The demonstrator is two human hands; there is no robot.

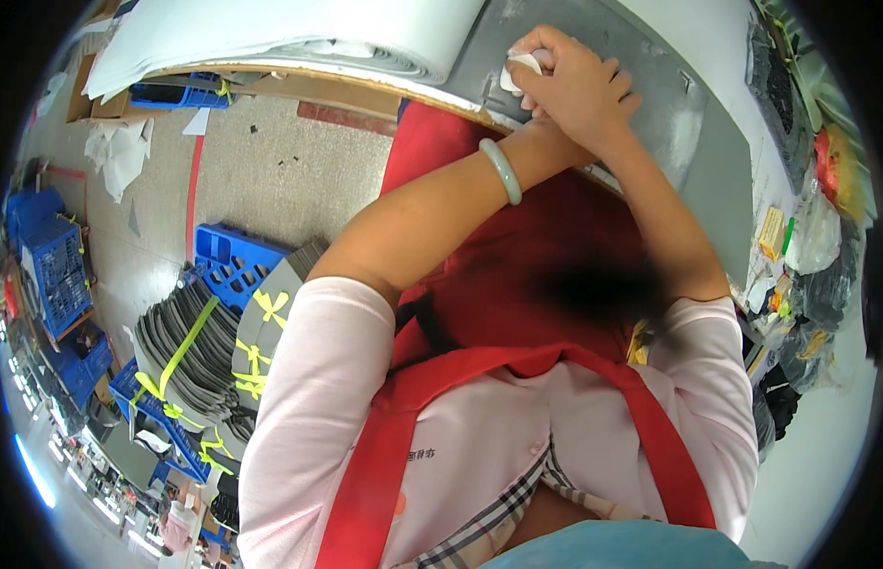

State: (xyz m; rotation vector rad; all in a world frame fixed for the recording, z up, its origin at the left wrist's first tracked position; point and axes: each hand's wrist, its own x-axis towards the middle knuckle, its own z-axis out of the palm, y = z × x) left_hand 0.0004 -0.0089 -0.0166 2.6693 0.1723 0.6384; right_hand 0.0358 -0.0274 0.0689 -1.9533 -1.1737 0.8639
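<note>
Pale blue cloth (pixel 631 548) lies nearest; far beyond it, over a grey board (pixel 650 49), the right hand (pixel 576 83) pinches a white piece (pixel 523 74) between narrowed fingers, at that hand's left edge, long axis unclear; the left hand (pixel 565 144) crosses underneath, mostly hidden, its fingers' state impossible to tell

Crossed forearms (pixel 432 213), right hand (pixel 574 85) holding white piece (pixel 523 73), red apron (pixel 517 256)

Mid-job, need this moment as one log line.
right hand: pinches small white piece | left hand: crossed beneath right, grip hidden | below: dark grey board | left side: white sheets
</note>
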